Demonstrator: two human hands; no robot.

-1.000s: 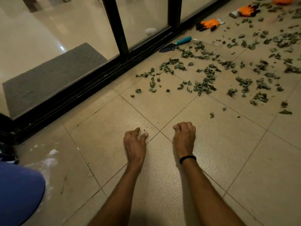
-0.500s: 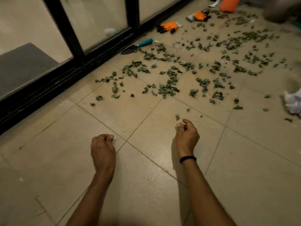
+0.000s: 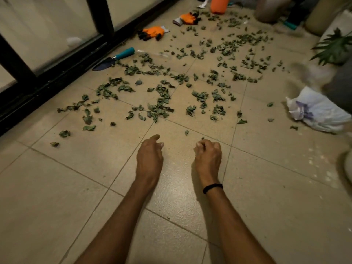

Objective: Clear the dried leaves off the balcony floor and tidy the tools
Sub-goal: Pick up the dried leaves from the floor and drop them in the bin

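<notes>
Dried green leaves (image 3: 160, 107) lie scattered across the beige tiled floor (image 3: 76, 187), from mid-frame to the far end. A trowel with a teal handle (image 3: 114, 59) rests by the black door frame. Two orange gloves (image 3: 153, 32) (image 3: 187, 18) lie farther back. My left hand (image 3: 149, 159) hovers low over the floor with loosely curled fingers and holds nothing. My right hand (image 3: 208, 158), a black band on its wrist, is curled into a loose fist. Both hands are just short of the nearest leaves.
A black-framed glass sliding door (image 3: 57, 54) runs along the left. A crumpled white bag (image 3: 318, 111) lies at the right. An orange container (image 3: 219, 4), pots (image 3: 270, 8) and a green plant (image 3: 337, 46) stand at the far end and right side.
The view has swung right and forward, bringing the white bag and plant into sight. My left hand has come forward level with the right one, closer to the leaves.
</notes>
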